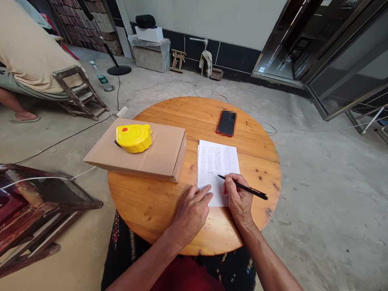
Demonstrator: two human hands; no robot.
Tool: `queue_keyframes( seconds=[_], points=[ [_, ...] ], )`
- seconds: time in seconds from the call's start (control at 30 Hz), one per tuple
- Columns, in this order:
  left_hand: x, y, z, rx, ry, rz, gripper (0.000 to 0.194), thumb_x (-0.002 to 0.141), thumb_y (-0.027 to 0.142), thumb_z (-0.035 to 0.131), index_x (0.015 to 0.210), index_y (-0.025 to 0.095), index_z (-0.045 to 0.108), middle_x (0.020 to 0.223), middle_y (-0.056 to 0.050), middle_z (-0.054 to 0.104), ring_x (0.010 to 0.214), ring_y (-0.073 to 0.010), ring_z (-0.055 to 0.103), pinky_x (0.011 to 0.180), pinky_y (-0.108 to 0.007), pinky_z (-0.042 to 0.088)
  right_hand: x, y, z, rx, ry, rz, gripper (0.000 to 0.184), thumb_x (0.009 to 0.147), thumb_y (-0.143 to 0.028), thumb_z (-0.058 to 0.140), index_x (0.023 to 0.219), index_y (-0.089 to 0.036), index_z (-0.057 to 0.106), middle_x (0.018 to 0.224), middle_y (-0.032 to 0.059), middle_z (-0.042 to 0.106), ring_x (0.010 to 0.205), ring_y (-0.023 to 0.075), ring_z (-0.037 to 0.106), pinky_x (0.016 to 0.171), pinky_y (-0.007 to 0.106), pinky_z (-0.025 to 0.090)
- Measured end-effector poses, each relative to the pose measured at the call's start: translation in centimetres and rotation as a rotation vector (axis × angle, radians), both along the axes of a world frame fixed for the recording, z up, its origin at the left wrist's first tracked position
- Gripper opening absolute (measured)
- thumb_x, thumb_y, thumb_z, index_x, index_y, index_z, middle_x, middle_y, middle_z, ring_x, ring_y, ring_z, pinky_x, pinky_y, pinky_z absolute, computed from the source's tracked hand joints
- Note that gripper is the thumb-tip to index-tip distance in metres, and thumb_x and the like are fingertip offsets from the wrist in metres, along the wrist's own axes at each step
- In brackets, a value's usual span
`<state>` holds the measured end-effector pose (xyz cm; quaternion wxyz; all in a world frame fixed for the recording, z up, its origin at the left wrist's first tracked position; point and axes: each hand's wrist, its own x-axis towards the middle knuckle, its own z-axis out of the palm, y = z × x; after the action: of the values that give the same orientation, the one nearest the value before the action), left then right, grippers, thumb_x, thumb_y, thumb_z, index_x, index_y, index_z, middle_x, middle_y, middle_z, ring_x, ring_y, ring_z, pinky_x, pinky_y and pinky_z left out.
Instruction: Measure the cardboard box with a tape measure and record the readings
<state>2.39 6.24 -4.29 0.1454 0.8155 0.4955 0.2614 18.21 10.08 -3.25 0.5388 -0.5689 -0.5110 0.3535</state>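
My right hand point(239, 198) grips a black pen point(253, 190), its tip on or just over a white sheet of paper point(220, 194). Rows and columns of small handwriting cover the upper part of the sheet. My left hand point(194, 208) rests on the table with its fingers stretched out, the fingertips on the sheet's left edge. It holds nothing. Left of the paper lies a closed cardboard box point(160, 141), and on its lid sits a yellow tape measure point(134, 138) with a red button. Beyond the paper is a dark, blurred-out object point(226, 122) with a red edge.
All this lies on a round wooden table point(145, 206). A wooden chair point(36, 210) stands close at the left. Cables and a power strip point(122, 112) cross the floor. A person point(33, 52) sits at the far left, near a small stool point(80, 91) and a water bottle point(101, 76).
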Motion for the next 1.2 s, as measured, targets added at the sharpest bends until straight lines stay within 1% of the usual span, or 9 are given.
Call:
queue_keyframes(
  seconds=[0.2, 0.4, 0.6, 0.77, 0.93, 1.03, 1.1, 1.17, 1.2],
  points=[
    [0.0, 0.0, 0.2, 0.023, 0.005, 0.002, 0.036, 0.082, -0.001, 0.051, 0.108, 0.019, 0.065, 0.128, -0.003, 0.064, 0.092, -0.0226, 0.05, 0.083, -0.038, 0.052, 0.4, 0.1, -0.5, 0.11, -0.155, -0.044, 0.015, 0.09, -0.032, 0.059, 0.098, -0.02, 0.065, 0.088, 0.0038, 0.067, 0.069, 0.0161, 0.061, 0.067, 0.03, 0.05],
    [-0.1, -0.1, 0.2, 0.04, -0.012, -0.002, 0.034, 0.08, -0.002, 0.052, 0.104, 0.018, 0.066, 0.126, -0.003, 0.066, 0.092, -0.0221, 0.05, 0.082, -0.037, 0.052, 2.6, 0.2, 0.2, 0.249, -0.674, 0.141, 0.033, 0.092, -0.016, 0.047, 0.122, -0.02, 0.058, 0.119, 0.0117, 0.067, 0.104, 0.0238, 0.064, 0.084, 0.036, 0.049],
    [-0.2, -0.2, 0.3, 0.051, -0.03, 0.003, 0.032, 0.079, -0.001, 0.053, 0.1, 0.018, 0.068, 0.122, -0.004, 0.067, 0.092, -0.0221, 0.053, 0.083, -0.038, 0.052, 3.7, 1.6, 1.1, 0.271, -1.274, 0.277, 0.041, 0.089, -0.005, 0.043, 0.126, -0.014, 0.059, 0.122, 0.0154, 0.067, 0.101, 0.0276, 0.062, 0.081, 0.039, 0.043],
    [-0.2, -0.3, 0.2, 0.094, -0.094, 0.013, 0.029, 0.08, 0.0, 0.053, 0.097, 0.019, 0.069, 0.116, -0.007, 0.069, 0.094, -0.0218, 0.056, 0.083, -0.038, 0.053, 3.7, 1.8, 1.2, 0.279, -1.301, 0.272, 0.048, 0.081, 0.001, 0.045, 0.12, -0.018, 0.065, 0.121, 0.0124, 0.068, 0.104, 0.0284, 0.06, 0.083, 0.039, 0.042],
    [-0.3, -0.5, 0.1, 0.134, -0.14, 0.039, 0.03, 0.08, -0.001, 0.05, 0.094, 0.018, 0.069, 0.109, -0.006, 0.07, 0.095, -0.0223, 0.057, 0.084, -0.037, 0.052, 4.6, -3.6, 2.9, 0.223, -0.86, 0.19, 0.034, 0.087, -0.007, 0.041, 0.108, -0.019, 0.065, 0.101, 0.0083, 0.071, 0.091, 0.0225, 0.066, 0.078, 0.034, 0.049],
    [-0.4, -1.7, 1.9, 0.142, -0.195, 0.068, 0.031, 0.082, -0.001, 0.048, 0.095, 0.018, 0.069, 0.105, -0.007, 0.07, 0.094, -0.0221, 0.057, 0.084, -0.037, 0.051, 3.6, -9.3, 3.7, 0.038, -0.632, 0.496, 0.028, 0.085, -0.009, 0.039, 0.082, -0.022, 0.064, 0.073, 0.0001, 0.066, 0.064, 0.0147, 0.064, 0.061, 0.025, 0.05],
    [-0.2, -3.2, 3.9, 0.097, -0.273, 0.054, 0.03, 0.084, 0.002, 0.048, 0.098, 0.018, 0.068, 0.104, -0.007, 0.07, 0.094, -0.0217, 0.058, 0.086, -0.038, 0.049, 2.2, -13.0, 3.5, -0.031, -0.592, 0.657, 0.029, 0.084, -0.009, 0.042, 0.073, -0.023, 0.065, 0.071, -0.0015, 0.067, 0.064, 0.0127, 0.064, 0.06, 0.022, 0.051],
    [0.5, -4.9, 5.7, -0.04, -0.374, -0.101, 0.027, 0.084, 0.005, 0.05, 0.097, 0.02, 0.068, 0.097, -0.004, 0.071, 0.09, -0.0194, 0.06, 0.086, -0.035, 0.048, 0.4, -15.9, 3.1, -0.05, -0.681, 0.617, 0.022, 0.085, -0.015, 0.055, 0.076, -0.028, 0.07, 0.084, -0.0025, 0.071, 0.07, 0.0124, 0.065, 0.057, 0.021, 0.051],
    [1.1, -5.7, 6.3, -0.164, -0.409, -0.293, 0.024, 0.085, 0.008, 0.051, 0.096, 0.022, 0.067, 0.095, -0.001, 0.071, 0.09, -0.0172, 0.061, 0.087, -0.031, 0.047, -0.4, -16.9, 2.8, -0.061, -0.729, 0.571, 0.015, 0.086, -0.02, 0.061, 0.085, -0.031, 0.072, 0.097, -0.0017, 0.071, 0.078, 0.0134, 0.066, 0.06, 0.022, 0.053]
  ],
)
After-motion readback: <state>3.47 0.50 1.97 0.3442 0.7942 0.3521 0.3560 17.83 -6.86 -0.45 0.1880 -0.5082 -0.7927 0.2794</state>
